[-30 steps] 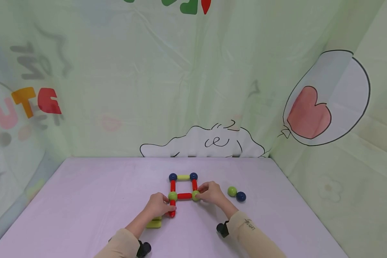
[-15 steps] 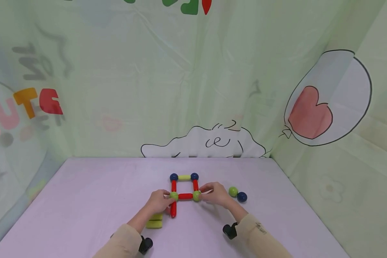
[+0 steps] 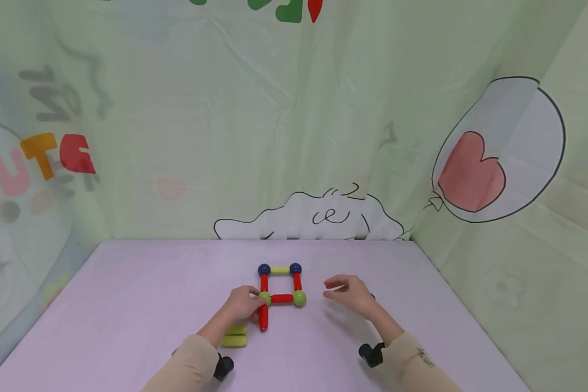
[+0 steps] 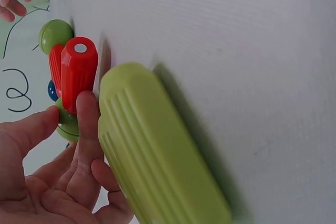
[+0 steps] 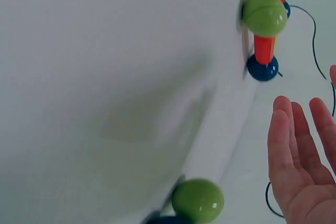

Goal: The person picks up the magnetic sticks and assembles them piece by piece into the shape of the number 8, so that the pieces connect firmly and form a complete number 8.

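A square of rods and balls lies on the table: two blue balls [image 3: 264, 270] at the far corners, a yellow rod [image 3: 280, 270] between them, red rods [image 3: 281, 298] on the other sides, green balls at the near corners. Another red rod [image 3: 263, 318] extends toward me from the left green ball [image 4: 68, 127]. My left hand [image 3: 242, 302] pinches that green ball between thumb and fingers. My right hand [image 3: 350, 293] hovers right of the square's right green ball [image 3: 299, 298], apart from it and holding nothing, its fingers parted.
Yellow-green rods [image 3: 234, 341] lie beside my left wrist. A loose green ball [image 5: 198, 200] and a blue ball [image 5: 169, 220] sit on the table near my right hand, mostly hidden behind it in the head view. A printed curtain [image 3: 176, 136] rises behind the table.
My right hand has let go of the right green ball and moved right, covering most of the loose balls. My left hand has shifted from the lower red rod up to the left green ball.
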Demonstrator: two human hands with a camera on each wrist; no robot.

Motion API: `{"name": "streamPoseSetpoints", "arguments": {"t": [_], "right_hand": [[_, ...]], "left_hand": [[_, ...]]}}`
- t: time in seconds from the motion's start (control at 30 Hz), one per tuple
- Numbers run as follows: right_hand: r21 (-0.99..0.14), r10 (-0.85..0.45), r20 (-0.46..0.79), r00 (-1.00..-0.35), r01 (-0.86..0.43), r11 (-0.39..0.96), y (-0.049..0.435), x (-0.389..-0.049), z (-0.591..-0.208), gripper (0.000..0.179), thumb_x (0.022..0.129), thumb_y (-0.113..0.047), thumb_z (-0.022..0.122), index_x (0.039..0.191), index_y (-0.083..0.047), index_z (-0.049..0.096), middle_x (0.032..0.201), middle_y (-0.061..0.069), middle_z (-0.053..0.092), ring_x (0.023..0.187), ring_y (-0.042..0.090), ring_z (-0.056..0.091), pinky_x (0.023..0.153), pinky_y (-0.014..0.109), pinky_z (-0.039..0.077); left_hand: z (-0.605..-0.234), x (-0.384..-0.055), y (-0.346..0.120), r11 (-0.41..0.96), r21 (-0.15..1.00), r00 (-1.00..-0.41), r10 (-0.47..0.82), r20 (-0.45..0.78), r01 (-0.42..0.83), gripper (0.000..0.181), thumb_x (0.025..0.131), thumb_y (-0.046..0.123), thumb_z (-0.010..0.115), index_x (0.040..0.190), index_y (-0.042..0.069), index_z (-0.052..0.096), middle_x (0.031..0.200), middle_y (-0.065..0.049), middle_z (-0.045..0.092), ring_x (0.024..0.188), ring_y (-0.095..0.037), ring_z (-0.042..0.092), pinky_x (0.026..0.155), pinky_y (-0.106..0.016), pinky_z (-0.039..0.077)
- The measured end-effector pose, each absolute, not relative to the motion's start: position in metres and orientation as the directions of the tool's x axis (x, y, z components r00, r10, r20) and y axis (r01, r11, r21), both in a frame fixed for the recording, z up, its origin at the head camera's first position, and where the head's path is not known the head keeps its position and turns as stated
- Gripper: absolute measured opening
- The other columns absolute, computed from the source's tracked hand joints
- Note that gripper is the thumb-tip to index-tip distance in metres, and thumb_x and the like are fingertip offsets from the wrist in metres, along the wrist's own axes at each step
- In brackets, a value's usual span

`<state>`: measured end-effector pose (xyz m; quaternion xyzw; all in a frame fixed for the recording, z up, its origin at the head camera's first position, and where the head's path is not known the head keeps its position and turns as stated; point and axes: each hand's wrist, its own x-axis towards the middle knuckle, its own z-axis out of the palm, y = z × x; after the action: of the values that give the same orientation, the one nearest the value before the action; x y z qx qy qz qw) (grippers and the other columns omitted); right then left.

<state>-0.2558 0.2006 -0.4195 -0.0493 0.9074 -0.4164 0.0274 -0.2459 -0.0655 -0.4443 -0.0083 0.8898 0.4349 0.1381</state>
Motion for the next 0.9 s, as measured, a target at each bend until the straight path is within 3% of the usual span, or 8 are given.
{"name": "streamPoseSetpoints", "arguments": {"t": [0.33, 0.53, 0.9], "right_hand": [[-0.770, -0.073, 0.089, -0.993, -0.115, 0.628, 0.240, -0.249, -0.412, 0.032, 0.081, -0.012, 0.069, 0.108, 0.003, 0.063, 0.104, 0.016, 0.064, 0.092, 0.027, 0.061, 0.074, 0.033, 0.049], [-0.744, -0.030, 0.128, -0.991, -0.116, 0.658, 0.263, -0.254, -0.420, 0.036, 0.083, -0.018, 0.067, 0.114, 0.000, 0.060, 0.109, 0.016, 0.062, 0.100, 0.031, 0.057, 0.079, 0.039, 0.048], [-0.694, 0.042, 0.070, -0.997, -0.019, 0.720, 0.289, -0.258, -0.433, 0.040, 0.080, -0.018, 0.070, 0.110, 0.006, 0.060, 0.107, 0.021, 0.061, 0.094, 0.034, 0.059, 0.075, 0.039, 0.049]], "left_hand": [[-0.448, -0.248, -0.066, 0.617, 0.775, -0.962, 0.104, -0.251, -0.136, 0.039, 0.088, 0.023, 0.060, 0.117, -0.003, 0.054, 0.066, -0.005, 0.057, 0.054, -0.014, 0.057, 0.063, -0.026, 0.041], [-0.447, -0.248, -0.067, 0.606, 0.783, -0.964, 0.099, -0.249, -0.140, 0.039, 0.088, 0.023, 0.061, 0.117, -0.003, 0.054, 0.065, -0.006, 0.058, 0.053, -0.015, 0.058, 0.063, -0.026, 0.042], [-0.447, -0.246, -0.067, 0.617, 0.778, -0.964, 0.111, -0.240, -0.123, 0.040, 0.088, 0.023, 0.060, 0.118, -0.003, 0.054, 0.060, -0.006, 0.058, 0.049, -0.016, 0.059, 0.060, -0.026, 0.041]]}}
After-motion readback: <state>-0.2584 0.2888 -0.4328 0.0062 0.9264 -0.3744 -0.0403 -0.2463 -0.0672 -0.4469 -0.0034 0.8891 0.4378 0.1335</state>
